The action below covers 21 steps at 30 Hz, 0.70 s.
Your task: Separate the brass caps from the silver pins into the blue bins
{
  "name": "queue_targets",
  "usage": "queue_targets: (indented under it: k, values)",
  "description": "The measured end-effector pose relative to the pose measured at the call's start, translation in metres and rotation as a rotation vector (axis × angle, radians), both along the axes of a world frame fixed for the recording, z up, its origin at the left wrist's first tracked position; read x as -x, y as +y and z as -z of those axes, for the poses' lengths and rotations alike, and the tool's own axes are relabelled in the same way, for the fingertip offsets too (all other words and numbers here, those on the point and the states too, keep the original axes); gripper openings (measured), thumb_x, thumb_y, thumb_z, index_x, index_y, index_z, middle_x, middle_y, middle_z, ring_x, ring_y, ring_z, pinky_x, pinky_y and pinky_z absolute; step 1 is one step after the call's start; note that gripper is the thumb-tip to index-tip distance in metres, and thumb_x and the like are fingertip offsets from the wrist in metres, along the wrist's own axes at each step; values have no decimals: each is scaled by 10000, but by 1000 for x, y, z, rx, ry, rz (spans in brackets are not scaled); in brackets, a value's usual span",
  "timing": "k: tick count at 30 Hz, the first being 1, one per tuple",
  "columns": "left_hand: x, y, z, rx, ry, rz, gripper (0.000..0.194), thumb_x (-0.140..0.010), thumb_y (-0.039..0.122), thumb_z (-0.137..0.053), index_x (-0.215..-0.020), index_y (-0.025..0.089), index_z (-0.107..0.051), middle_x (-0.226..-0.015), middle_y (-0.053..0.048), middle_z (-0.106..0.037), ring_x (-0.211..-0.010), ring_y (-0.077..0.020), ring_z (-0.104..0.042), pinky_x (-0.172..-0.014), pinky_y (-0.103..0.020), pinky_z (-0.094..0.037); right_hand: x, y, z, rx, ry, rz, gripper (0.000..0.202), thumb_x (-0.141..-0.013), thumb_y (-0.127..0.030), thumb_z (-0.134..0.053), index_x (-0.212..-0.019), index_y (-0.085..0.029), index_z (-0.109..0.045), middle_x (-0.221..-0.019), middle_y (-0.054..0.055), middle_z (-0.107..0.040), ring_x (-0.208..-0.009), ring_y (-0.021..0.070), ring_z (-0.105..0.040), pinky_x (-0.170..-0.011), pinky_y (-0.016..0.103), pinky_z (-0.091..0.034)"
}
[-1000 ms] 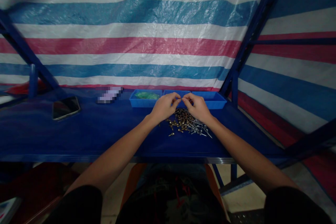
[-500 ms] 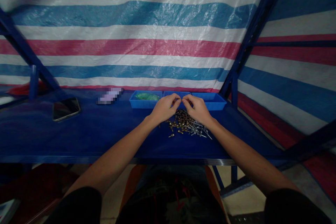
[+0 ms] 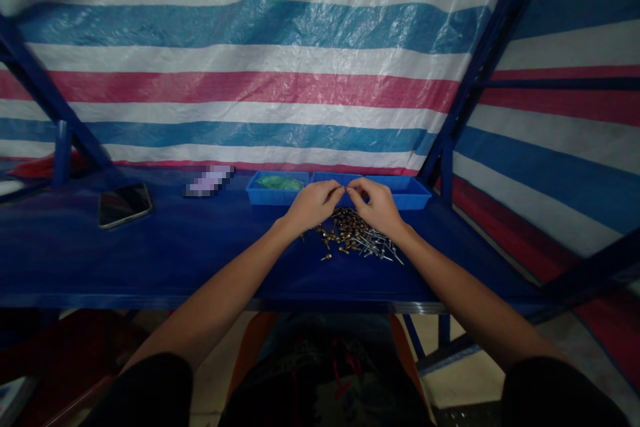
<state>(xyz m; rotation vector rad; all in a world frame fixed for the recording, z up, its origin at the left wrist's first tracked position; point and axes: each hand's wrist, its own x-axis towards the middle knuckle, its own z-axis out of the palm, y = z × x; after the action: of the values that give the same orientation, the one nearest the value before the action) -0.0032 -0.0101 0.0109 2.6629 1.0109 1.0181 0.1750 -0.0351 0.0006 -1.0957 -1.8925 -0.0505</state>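
My left hand [image 3: 316,203] and my right hand [image 3: 373,203] meet fingertip to fingertip in front of the middle blue tray [image 3: 335,177]. Both are closed in a pinch. Whatever sits between the fingertips is too small to make out. Just below them on the blue table lies a pile of small metal fasteners [image 3: 350,230], brass-coloured on the left and silver with long thin shanks on the right. A few brass pieces lie loose at its left edge, partly behind my left hand.
The left blue tray [image 3: 253,196] holds something green in clear plastic [image 3: 280,183]. At the right stands another blue tray [image 3: 413,201]. A phone [image 3: 125,205] and a blurred-out purple item [image 3: 209,181] lie left on the table [image 3: 200,260]. Striped sheeting [image 3: 250,87] and blue posts border it.
The hands stay together over the same spot, their fingertips slightly closer. The view has shifted very slightly; the pile and trays look the same.
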Motion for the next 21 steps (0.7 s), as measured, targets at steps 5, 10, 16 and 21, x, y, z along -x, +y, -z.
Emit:
queue_targets:
  k: [5, 10, 16, 21]
  values:
    - [9, 12, 12, 92, 253, 44, 208, -867, 194, -484, -894, 221, -688, -902, -44, -724, -836, -198, -663, -743, -292, -474, -8, 27, 0, -57, -16, 195, 210, -907, -343, -507, -878, -199, -658, -727, 49, -646, -701, 207, -578, -678, 334, -426]
    - [21, 25, 24, 82, 337, -3, 189, -749, 175, -590, -898, 230, -692, -855, -34, -701, -771, -187, -654, -713, -267, -481, -16, 38, 13, -61, -177, 317, 264, -864, -359, -581, -1020, -162, -665, -856, 116, -678, -888, 291, -551, -775, 418, -431]
    - [20, 30, 27, 141, 314, 4, 78, -750, 224, -626, -816, 217, -668, -743, -9, -681, -661, -164, -628, -617, -244, -448, -1, 9, 12, -14, -148, 146, 236, -885, -348, -557, -1016, -182, -663, -825, 82, -662, -878, 270, -545, -816, 420, -422]
    - [20, 24, 9, 191, 176, 42, 168, -854, 274, -508, -826, 195, -654, -733, -16, -686, -634, -153, -610, -582, -247, -421, 10, 4, 14, 69, -239, -24, 102, -866, -239, -552, -895, -210, -644, -776, 43, -646, -801, 225, -540, -767, 362, -412]
